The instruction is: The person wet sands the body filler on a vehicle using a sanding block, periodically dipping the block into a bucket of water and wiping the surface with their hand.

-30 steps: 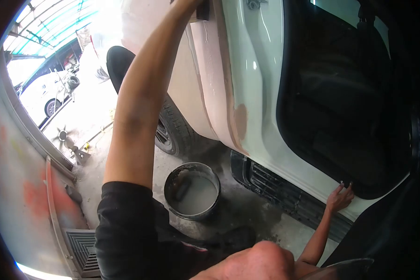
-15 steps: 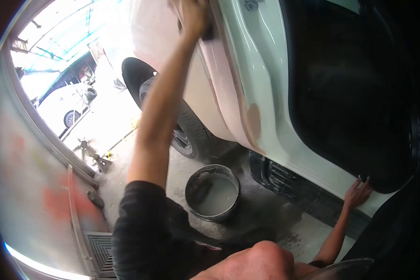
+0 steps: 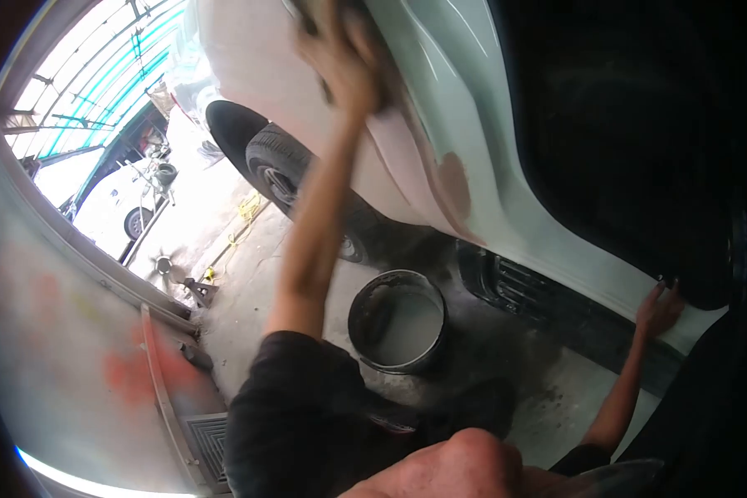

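My left hand (image 3: pixel 350 73), blurred by motion, is up against the pinkish primed body panel (image 3: pixel 261 62), closed around a dark block-like object (image 3: pixel 380 62) that is partly hidden. Below it on the edge of the panel is a brownish filler patch (image 3: pixel 455 184). Over at the right, my right hand (image 3: pixel 659 310) rests with its fingers apart on the pale green door sill (image 3: pixel 589 257), beside the dark door opening. A black bucket (image 3: pixel 437 328) of cloudy grey liquid stands on the floor between my arms, with a dark shape inside it.
The car's wheel (image 3: pixel 278 170) is beyond my left forearm. A paint-stained grey panel (image 3: pixel 66 332) runs down the left side, with a metal stand (image 3: pixel 197 290) near it. Farther back is a white car (image 3: pixel 112 203). A black step (image 3: pixel 519 286) lies under the sill.
The view has shifted slightly, so the bucket and wheel sit differently in it. My left hand has moved down along the panel with the dark object. My right hand stays at the sill.
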The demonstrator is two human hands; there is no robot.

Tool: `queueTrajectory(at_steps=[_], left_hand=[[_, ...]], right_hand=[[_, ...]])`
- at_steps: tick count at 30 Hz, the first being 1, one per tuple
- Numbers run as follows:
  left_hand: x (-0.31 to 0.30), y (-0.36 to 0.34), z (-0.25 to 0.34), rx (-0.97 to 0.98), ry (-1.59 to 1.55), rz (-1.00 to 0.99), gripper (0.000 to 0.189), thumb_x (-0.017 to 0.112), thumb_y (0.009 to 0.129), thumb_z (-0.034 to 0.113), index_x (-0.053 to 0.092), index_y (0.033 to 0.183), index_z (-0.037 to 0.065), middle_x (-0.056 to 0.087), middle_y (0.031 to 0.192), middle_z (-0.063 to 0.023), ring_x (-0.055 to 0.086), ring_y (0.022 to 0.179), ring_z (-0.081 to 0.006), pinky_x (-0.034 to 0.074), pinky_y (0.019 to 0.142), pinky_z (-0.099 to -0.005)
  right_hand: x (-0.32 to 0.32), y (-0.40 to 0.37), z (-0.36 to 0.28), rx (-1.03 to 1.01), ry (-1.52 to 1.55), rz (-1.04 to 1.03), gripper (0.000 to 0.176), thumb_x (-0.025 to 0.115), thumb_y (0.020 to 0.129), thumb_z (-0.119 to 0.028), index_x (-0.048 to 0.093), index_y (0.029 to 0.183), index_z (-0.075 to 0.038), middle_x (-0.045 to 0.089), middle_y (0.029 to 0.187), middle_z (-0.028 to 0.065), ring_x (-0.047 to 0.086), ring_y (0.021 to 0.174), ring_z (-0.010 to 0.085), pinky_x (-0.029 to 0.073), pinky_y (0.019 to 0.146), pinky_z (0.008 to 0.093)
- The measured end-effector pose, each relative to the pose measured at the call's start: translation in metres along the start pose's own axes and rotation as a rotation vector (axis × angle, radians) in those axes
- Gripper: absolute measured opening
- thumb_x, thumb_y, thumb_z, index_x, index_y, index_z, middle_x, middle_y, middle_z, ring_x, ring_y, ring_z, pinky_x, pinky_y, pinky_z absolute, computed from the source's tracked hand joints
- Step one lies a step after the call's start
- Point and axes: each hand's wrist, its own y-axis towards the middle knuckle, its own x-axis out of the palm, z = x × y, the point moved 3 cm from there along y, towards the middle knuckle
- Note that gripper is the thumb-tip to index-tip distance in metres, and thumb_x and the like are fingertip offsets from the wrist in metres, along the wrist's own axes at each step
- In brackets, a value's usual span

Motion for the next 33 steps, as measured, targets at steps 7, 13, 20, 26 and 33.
queueTrajectory(at_steps=[7, 13, 20, 26, 33], left_hand=[[-0.013, 0.057, 0.012, -0.17, 0.023, -0.113, 0.055, 0.047, 0.106, 0.035, 0.039, 0.156, 0.012, 0.044, 0.144, -0.0296, 0.043, 0.131, -0.0462, 0.038, 0.109, -0.0555], [-0.003, 0.003, 0.002, 0.047, 0.032, 0.045, 0.057, 0.057, 0.1, 0.025, 0.045, 0.152, 0.006, 0.052, 0.148, -0.0214, 0.039, 0.133, -0.0488, 0.027, 0.116, -0.0539], [-0.007, 0.05, -0.008, -0.084, -0.114, 0.017, 0.057, 0.057, 0.099, 0.028, 0.045, 0.153, 0.016, 0.033, 0.146, -0.042, 0.033, 0.136, -0.0553, 0.024, 0.116, -0.0599], [0.0, 0.046, -0.006, -0.166, 0.062, 0.088, 0.054, 0.058, 0.101, 0.028, 0.047, 0.152, 0.015, 0.046, 0.141, -0.0355, 0.037, 0.135, -0.048, 0.026, 0.116, -0.0556], [-0.003, 0.085, -0.001, -0.203, 0.024, 0.017, 0.052, 0.059, 0.1, 0.032, 0.05, 0.149, 0.017, 0.046, 0.141, -0.0366, 0.035, 0.134, -0.0539, 0.03, 0.114, -0.057]], right_hand=[[-0.006, 0.004, -0.002, -0.045, 0.042, 0.004, 0.051, 0.048, 0.103, -0.047, 0.053, 0.146, -0.021, 0.057, 0.134, 0.019, 0.056, 0.123, 0.0366, 0.045, 0.099, 0.0495], [-0.004, 0.003, -0.003, 0.0, 0.045, -0.055, 0.052, 0.046, 0.104, -0.048, 0.051, 0.148, -0.021, 0.057, 0.134, 0.0179, 0.055, 0.125, 0.0363, 0.044, 0.1, 0.0501], [-0.012, 0.006, -0.007, -0.054, 0.057, 0.049, 0.053, 0.046, 0.104, -0.049, 0.051, 0.147, -0.018, 0.056, 0.134, 0.0183, 0.055, 0.124, 0.0363, 0.043, 0.1, 0.0513], [-0.026, 0.013, -0.012, -0.023, 0.087, 0.038, 0.051, 0.05, 0.103, -0.046, 0.052, 0.145, -0.017, 0.055, 0.13, 0.0204, 0.058, 0.113, 0.0392, 0.046, 0.093, 0.0497], [-0.036, 0.009, -0.022, -0.019, 0.088, 0.054, 0.049, 0.051, 0.103, -0.044, 0.053, 0.143, -0.016, 0.054, 0.128, 0.0214, 0.059, 0.107, 0.0404, 0.046, 0.089, 0.0522]])
